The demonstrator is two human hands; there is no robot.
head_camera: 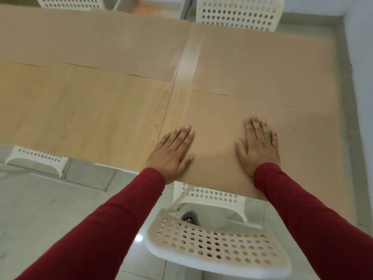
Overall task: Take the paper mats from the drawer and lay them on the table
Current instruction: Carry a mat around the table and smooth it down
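Note:
Three brown paper mats lie on the light wooden table [84, 118]. One mat [218, 122] covers the near right part, and both my hands rest flat on it. My left hand [173, 152] presses near its left edge, fingers spread. My right hand [260, 146] lies palm down further right. A second mat [262, 63] covers the far right part. A third mat [90, 41] spans the far left. Neither hand holds anything. No drawer is in view.
A white perforated chair [218, 245] stands right below me at the table's near edge. Another chair [38, 158] is tucked in at the near left, and two more [240, 13] stand at the far side. A pale wall [361, 77] runs along the right.

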